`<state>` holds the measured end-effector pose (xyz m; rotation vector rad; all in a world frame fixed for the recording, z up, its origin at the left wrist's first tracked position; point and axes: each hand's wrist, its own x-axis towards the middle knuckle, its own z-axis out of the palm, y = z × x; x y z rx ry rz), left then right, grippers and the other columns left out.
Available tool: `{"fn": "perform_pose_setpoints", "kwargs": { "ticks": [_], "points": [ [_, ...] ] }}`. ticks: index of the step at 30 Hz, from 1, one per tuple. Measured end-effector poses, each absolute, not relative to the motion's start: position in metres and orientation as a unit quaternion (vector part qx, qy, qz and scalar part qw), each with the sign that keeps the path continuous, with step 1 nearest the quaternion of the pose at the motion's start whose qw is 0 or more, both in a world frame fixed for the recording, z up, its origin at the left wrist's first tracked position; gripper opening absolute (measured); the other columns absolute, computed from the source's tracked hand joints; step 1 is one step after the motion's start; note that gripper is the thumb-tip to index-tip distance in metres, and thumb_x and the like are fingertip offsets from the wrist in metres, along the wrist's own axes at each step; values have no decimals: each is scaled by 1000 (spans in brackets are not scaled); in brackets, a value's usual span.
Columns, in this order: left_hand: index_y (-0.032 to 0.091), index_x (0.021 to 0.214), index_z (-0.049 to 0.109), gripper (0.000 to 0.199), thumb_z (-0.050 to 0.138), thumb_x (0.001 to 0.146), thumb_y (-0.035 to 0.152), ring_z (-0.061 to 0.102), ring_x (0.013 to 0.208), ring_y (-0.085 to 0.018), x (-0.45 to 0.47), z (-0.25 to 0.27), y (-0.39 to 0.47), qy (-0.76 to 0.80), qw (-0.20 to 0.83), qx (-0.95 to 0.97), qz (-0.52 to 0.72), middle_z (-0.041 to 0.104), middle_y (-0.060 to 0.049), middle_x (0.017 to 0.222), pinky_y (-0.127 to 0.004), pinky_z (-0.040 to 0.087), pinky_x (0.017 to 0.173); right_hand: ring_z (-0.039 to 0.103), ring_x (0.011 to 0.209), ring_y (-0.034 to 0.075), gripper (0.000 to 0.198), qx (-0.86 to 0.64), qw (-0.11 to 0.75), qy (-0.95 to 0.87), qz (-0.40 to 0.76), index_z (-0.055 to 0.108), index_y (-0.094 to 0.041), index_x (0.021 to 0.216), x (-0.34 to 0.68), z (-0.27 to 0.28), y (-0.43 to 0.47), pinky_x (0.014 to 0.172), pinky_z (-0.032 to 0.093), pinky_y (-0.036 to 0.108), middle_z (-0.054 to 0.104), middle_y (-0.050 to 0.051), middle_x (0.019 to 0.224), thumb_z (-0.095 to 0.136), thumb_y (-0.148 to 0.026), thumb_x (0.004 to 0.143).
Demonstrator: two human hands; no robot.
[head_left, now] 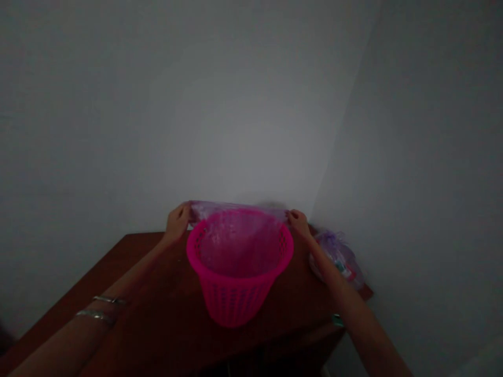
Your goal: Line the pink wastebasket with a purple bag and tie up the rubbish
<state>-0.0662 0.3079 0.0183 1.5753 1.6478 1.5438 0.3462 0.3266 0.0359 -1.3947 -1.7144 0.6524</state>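
Observation:
A bright pink plastic basket (238, 301) with slotted sides stands upright on the brown table. Thin, see-through purple plastic, which looks like a bag (239, 241), hangs inside its opening. The far edge of this plastic is stretched level just above the basket's back rim. My left hand (179, 220) pinches that edge at the left corner, its fingers closed. At the right corner my right hand (298, 221) grips the same edge, also closed. Both hands are just outside the rim. The lower part of the plastic is hidden by the basket's front wall.
A tied see-through purple bag (340, 259) with mixed things in it lies at the table's right corner, partly behind my right forearm. The brown table (157, 314) stands against grey walls (236, 104). A small green object (338, 320) shows near the table's front right edge.

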Motion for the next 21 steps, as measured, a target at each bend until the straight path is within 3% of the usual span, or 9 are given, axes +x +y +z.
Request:
{"fn": "perform_pose_setpoints", "kwargs": {
  "ticks": [3,6,10,13,17,21],
  "points": [
    [23,106,62,32,43,97,47,66,97,-24,-63,25,288,551,65,574,602,69,-3,96,-37,54,91,59,92,26,20,-570,531,-622,83,48,-27,86,352,34,312,90,50,38,63,8,91,45,-47,85],
    [25,108,62,28,48,94,45,69,105,-28,-58,24,258,540,-15,576,614,71,-5,107,-42,54,96,60,98,28,18,-539,590,-601,-8,46,-27,93,358,25,277,97,50,44,62,11,98,45,-45,87],
    [27,97,56,20,58,82,40,70,114,-34,-60,-6,218,547,-63,597,584,74,-7,109,-51,55,102,62,101,32,13,-482,574,-659,-68,47,-29,88,366,-13,226,94,53,50,62,13,99,52,-41,87],
    [27,93,53,17,60,79,31,72,113,-35,-70,-44,202,473,-106,654,580,76,-7,104,-55,60,97,63,94,28,5,-389,584,-700,-133,51,-28,92,369,-50,204,83,56,46,61,10,99,55,-28,89],
    [22,90,55,7,57,85,18,75,103,-28,-78,-90,187,394,-206,706,552,76,-8,100,-44,65,84,60,90,21,20,-326,576,-719,-212,57,-24,100,364,-85,191,75,52,33,61,7,99,51,-9,88],
    [22,91,58,9,58,88,14,75,104,-24,-65,-110,166,360,-255,724,531,75,-10,111,-33,64,77,59,82,18,20,-348,521,-759,-179,58,-21,95,357,-100,189,70,48,28,62,6,94,51,-5,86]
  ]
}}
